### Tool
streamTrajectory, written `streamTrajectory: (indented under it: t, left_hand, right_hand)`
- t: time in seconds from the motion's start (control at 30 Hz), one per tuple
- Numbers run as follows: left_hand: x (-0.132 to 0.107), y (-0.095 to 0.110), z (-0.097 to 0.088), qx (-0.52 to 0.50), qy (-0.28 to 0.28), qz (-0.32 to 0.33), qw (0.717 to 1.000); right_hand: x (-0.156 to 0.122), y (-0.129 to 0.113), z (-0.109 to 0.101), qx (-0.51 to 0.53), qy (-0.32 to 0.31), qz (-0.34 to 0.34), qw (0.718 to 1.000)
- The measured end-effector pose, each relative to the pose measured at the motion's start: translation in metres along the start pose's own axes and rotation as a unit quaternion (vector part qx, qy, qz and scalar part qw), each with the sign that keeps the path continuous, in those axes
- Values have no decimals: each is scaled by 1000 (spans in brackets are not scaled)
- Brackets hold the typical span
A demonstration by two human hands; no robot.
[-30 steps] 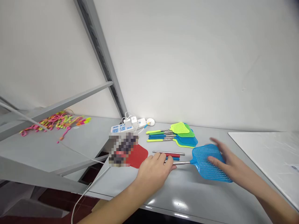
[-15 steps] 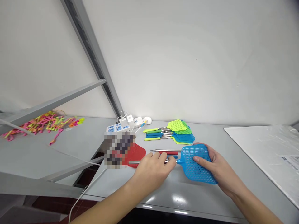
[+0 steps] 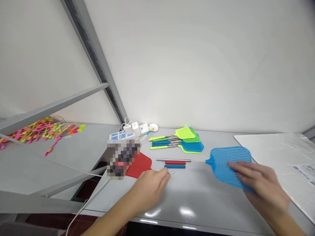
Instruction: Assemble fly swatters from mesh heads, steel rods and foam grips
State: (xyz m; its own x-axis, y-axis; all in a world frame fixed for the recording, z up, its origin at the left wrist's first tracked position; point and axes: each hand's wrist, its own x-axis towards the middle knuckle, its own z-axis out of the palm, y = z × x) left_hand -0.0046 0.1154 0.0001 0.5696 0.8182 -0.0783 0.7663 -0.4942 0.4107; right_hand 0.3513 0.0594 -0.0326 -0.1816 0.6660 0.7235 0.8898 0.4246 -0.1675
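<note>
Legible text: none. White wrapped panel (image 3: 265, 149), right side of bench (image 3: 209, 206): one pale label (image 3: 305, 172), its print too small and blurred to read.

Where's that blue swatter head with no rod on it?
In the head view, right of centre: the blue swatter head is in the person's right hand, between the loose blue handle and the white board.

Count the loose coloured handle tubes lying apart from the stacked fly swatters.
2: a red tube just on the near side of the metal rod, and a blue tube nearer still. Others may be hidden from this view.
</note>
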Motion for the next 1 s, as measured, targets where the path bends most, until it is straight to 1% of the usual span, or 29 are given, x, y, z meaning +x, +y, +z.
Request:
streamTrajectory:
  t: [0.03, 0.07, 0.13, 0.2, 0.27, 0.33, 0.43, 0.5, 0.53, 0.57, 0.6, 0.67, 0.73, 0.77, 0.8, 0.83, 0.87, 0.9, 1.0]
  left_hand:
    - [0, -6, -3, -59, 6, -31, 998]
    - [0, -11, -7, -119, 16, -54, 991]
    - [4, -18, -11, -231, 48, -73, 969]
    - [9, -19, -12, -327, 74, -79, 939]
    - [14, -16, -11, -407, 88, -89, 905]
    - [17, -11, -9, -482, 104, -93, 865]
    - [17, -4, -9, -561, 138, -83, 812]
    - [15, -1, -12, -606, 149, -74, 778]
    - [15, 0, -14, -633, 149, -68, 757]
    - [14, 1, -17, -668, 147, -59, 727]
    - [15, 2, -21, -706, 145, -48, 691]
    - [19, 4, -29, -774, 165, -22, 611]
    - [27, 7, -35, -816, 221, -4, 534]
    - [32, 8, -36, -827, 256, 0, 501]
    - [39, 10, -35, -831, 286, 0, 477]
    - [46, 12, -33, -830, 310, -5, 463]
    - [53, 14, -29, -826, 328, -15, 458]
    - [59, 16, -23, -819, 342, -27, 459]
    - [76, 21, -1, -798, 366, -62, 475]
  right_hand:
    - [-2, 7, -4, -11, 24, 18, 999]
    - [-3, 12, -6, -14, 41, 22, 999]
    - [-4, 17, -5, -4, 39, 9, 999]
    - [-2, 14, 1, 8, -5, -18, 1000]
    - [1, 5, 10, 22, -60, -50, 997]
    - [2, -5, 18, 38, -97, -75, 992]
    - [-1, -17, 26, 57, -123, -87, 987]
    - [-5, -20, 31, 59, -137, -82, 985]
    - [-8, -21, 33, 57, -143, -79, 985]
    - [-12, -20, 35, 55, -146, -79, 985]
    - [-16, -20, 37, 53, -147, -79, 984]
    - [-25, -17, 43, 50, -144, -80, 985]
    - [-35, -13, 48, 44, -138, -75, 987]
    - [-39, -12, 50, 38, -136, -71, 987]
    - [-42, -10, 51, 30, -135, -66, 988]
    - [-45, -10, 53, 22, -133, -60, 989]
    - [-47, -9, 54, 13, -132, -50, 990]
    - [-48, -9, 54, 5, -132, -39, 990]
    - [-51, -14, 53, -20, -146, -3, 989]
